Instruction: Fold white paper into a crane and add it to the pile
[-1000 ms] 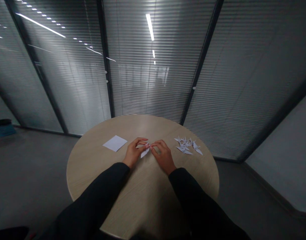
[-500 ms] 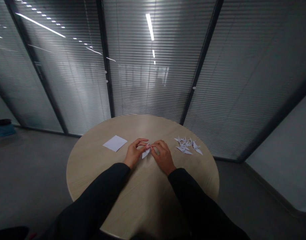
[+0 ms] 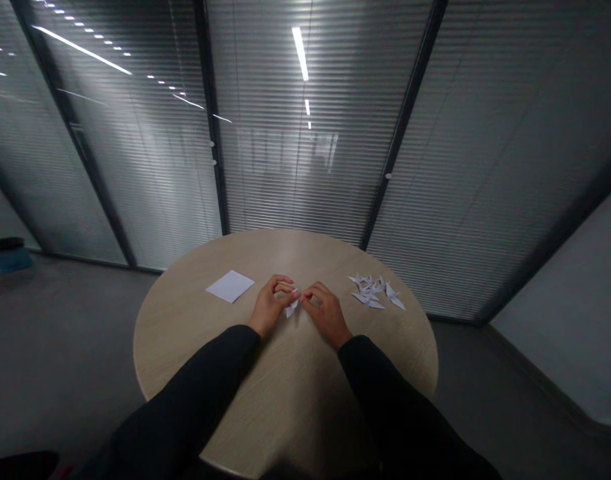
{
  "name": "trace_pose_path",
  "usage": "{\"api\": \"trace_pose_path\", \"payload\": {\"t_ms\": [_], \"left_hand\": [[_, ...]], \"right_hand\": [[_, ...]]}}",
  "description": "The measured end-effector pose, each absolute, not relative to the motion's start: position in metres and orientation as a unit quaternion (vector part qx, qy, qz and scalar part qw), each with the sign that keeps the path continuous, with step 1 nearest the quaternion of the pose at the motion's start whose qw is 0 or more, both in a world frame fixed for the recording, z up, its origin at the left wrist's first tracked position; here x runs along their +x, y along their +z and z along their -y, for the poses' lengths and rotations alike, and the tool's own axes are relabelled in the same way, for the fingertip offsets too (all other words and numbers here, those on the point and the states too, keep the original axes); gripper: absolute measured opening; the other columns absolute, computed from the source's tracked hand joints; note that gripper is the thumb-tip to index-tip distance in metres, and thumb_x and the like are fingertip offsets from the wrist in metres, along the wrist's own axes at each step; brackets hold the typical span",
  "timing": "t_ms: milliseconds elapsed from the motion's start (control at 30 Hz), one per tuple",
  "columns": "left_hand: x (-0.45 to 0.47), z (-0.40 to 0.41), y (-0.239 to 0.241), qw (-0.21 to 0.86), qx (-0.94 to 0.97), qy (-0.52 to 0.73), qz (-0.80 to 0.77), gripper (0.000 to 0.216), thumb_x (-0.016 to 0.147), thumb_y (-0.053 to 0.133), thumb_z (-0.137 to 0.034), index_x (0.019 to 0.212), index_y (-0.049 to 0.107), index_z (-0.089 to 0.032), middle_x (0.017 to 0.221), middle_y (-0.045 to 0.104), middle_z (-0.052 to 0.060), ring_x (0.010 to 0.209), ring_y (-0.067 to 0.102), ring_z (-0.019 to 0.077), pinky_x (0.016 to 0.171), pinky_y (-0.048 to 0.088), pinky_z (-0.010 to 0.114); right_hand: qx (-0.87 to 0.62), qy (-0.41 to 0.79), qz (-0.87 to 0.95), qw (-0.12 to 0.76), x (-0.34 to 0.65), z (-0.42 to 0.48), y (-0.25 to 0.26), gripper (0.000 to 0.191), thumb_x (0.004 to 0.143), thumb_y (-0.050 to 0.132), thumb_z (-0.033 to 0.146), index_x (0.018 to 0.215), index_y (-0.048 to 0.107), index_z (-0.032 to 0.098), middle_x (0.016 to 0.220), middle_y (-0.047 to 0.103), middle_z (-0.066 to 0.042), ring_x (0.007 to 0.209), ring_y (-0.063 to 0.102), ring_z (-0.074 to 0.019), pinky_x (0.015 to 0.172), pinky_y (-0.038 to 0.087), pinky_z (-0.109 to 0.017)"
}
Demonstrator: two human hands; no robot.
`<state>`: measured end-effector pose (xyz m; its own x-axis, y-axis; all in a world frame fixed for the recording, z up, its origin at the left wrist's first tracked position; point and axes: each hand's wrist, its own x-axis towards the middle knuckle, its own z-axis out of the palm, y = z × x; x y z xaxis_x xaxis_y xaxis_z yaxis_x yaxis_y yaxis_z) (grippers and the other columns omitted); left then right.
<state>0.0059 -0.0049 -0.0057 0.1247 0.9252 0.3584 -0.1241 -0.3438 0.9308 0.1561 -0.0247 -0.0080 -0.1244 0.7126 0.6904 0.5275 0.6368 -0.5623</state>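
Item one, at the centre of the round table [image 3: 285,393] with its pale oak-look top: a folded white paper piece [image 3: 292,307], its point angled toward the near right, held just above the tabletop between the two hands. Its full shape was partly hidden by the fingers.

Item two: the left hand [image 3: 270,303], closed in a pinch, its fingertips [image 3: 285,287] gripping the far end of the paper. Item three: the right hand [image 3: 325,315], likewise pinching, its fingertips [image 3: 305,294] meeting the paper from the right. Both hands were gripping, and neither had let go. Black sleeves [image 3: 195,390] covered both forearms, which reached in from the near edge.

Item four: a flat square sheet of white paper [image 3: 230,287], lying slightly turned on the tabletop, left of the left hand and well apart from it.

Item five: a loose cluster of white origami cranes [image 3: 370,292], lying overlapped on the tabletop toward the far right, beyond the right hand and not touching it.

Surroundings: slatted blinds behind a glass partition [image 3: 295,167] curved along the far side, and a grey floor [image 3: 60,347] lay beneath the table. A small blue-and-black object [image 3: 8,260] sat far off to the left, too dim to identify.
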Motion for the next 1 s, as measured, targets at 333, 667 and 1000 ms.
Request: {"api": "trace_pose_path", "payload": {"t_ms": [333,667,1000], "left_hand": [[0.004,0.004,-0.002,0.506,0.543,0.583,-0.330,0.043,0.059,0.079,-0.035,0.086,0.050,-0.018,0.066,0.060,-0.004,0.055,0.054,0.0097,0.055,0.040,0.022],[0.002,-0.001,-0.011,0.507,0.548,0.577,-0.332,0.041,0.062,0.077,-0.031,0.090,0.051,-0.018,0.062,0.062,-0.004,0.056,0.055,0.0108,0.057,0.039,0.023],[0.004,0.003,-0.006,0.457,0.596,0.560,-0.350,0.035,0.063,0.074,-0.029,0.089,0.053,-0.018,0.063,0.060,-0.004,0.059,0.056,0.0118,0.059,0.041,0.023]], "right_hand": [[-0.423,0.127,0.744,0.502,0.155,0.024,-0.014,0.013,0.086,0.053,0.023,0.075,0.060,0.020,0.078,0.058,-0.001,0.079,0.057,-0.0162,0.077,0.043,-0.029],[-0.440,0.122,0.719,0.523,0.156,0.019,-0.019,0.011,0.085,0.055,0.026,0.079,0.062,0.021,0.083,0.060,-0.003,0.082,0.059,-0.0180,0.079,0.044,-0.031],[-0.434,0.126,0.720,0.527,0.157,0.016,-0.021,0.010,0.084,0.054,0.023,0.074,0.058,0.021,0.079,0.058,-0.001,0.079,0.057,-0.0168,0.076,0.044,-0.029]]}}
